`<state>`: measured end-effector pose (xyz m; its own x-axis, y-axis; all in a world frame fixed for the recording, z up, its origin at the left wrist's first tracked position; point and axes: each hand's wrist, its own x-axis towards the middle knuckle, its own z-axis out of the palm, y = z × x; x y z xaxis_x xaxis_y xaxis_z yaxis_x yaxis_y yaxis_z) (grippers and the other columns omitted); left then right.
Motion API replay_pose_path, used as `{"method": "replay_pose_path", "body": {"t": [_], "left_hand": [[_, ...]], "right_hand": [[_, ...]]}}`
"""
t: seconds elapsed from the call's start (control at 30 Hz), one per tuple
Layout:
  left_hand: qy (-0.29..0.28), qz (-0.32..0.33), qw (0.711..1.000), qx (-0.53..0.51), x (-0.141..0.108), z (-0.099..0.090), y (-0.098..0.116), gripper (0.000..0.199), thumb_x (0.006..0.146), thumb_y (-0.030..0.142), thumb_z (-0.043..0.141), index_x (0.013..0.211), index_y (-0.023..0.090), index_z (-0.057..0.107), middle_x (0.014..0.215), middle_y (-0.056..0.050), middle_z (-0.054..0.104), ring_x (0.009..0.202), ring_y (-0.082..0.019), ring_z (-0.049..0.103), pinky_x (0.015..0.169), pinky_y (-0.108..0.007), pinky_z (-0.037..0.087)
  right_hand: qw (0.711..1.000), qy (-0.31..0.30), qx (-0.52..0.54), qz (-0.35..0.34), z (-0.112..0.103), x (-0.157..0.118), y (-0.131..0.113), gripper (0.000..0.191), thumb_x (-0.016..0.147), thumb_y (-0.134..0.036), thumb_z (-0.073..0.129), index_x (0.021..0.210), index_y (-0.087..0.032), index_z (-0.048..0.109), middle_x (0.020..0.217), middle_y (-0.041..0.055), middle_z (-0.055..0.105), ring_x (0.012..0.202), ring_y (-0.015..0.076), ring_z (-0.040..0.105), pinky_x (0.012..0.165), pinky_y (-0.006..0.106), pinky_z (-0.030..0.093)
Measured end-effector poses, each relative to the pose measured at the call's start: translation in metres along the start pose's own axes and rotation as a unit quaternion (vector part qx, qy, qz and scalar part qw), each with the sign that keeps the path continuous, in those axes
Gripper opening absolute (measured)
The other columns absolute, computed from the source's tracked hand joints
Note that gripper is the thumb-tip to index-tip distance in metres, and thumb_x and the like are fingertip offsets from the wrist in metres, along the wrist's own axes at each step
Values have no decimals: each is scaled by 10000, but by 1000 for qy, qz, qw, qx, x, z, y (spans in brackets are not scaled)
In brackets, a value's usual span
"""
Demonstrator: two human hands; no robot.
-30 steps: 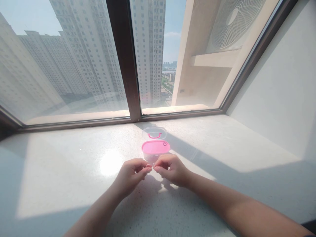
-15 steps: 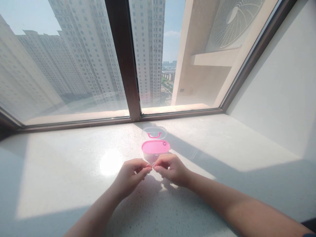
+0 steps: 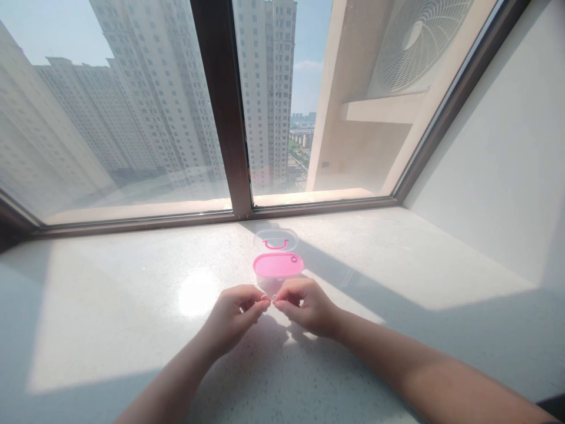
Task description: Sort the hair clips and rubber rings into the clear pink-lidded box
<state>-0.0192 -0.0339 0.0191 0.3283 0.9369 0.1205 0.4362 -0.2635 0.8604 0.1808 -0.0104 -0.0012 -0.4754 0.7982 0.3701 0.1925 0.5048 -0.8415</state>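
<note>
"A pale speckled sill (image 3: 110, 330) stretched out below a brown window frame (image 3: 239, 188). Where were the hands?"

"Near the middle of it. The left hand (image 3: 233, 312) and right hand (image 3: 311, 306) almost met, each thumb and forefinger narrowed to a pinch."

"On what?"

"Pale curved bits (image 3: 265, 295), one showing at each hand's fingertips. They were too small to tell whether they made one thing or two."

"Which way did they point?"

"They seemed to arch upward; I couldn't make out a long axis."

"And beyond the fingers?"

"A pink-topped oval tub (image 3: 276, 266), upright, its long axis running left to right, with a small dark ring (image 3: 293, 259) toward the right end of its top. Just behind lay a clear oval piece (image 3: 276, 235), lengthwise the same way, its pink handle (image 3: 276, 247) bowed toward the person."
</note>
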Motion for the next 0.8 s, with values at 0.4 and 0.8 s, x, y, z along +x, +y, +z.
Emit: {"method": "replay_pose_path", "body": {"t": [0.4, 0.8], "left_hand": [[0, -3, 1000, 1, 0, 0, 1, 261, 856, 338, 584, 714, 149, 695, 623, -23, 637, 577, -135, 554, 572, -236, 427], [-3, 2, 1000, 12, 0, 0, -1, 270, 867, 335, 568, 705, 151, 682, 605, -14, 619, 579, -135, 540, 573, -232, 414]], "right_hand": [[999, -6, -15, -33, 0, -1, -1, 122, 795, -209, 620, 735, -130, 691, 626, 22, 607, 494, 80, 450, 476, 199, 381], [999, -2, -22, -50, 0, -1, 1, 121, 799, -204, 620, 737, -131, 693, 626, 21, 605, 497, 82, 456, 480, 199, 388]]}}
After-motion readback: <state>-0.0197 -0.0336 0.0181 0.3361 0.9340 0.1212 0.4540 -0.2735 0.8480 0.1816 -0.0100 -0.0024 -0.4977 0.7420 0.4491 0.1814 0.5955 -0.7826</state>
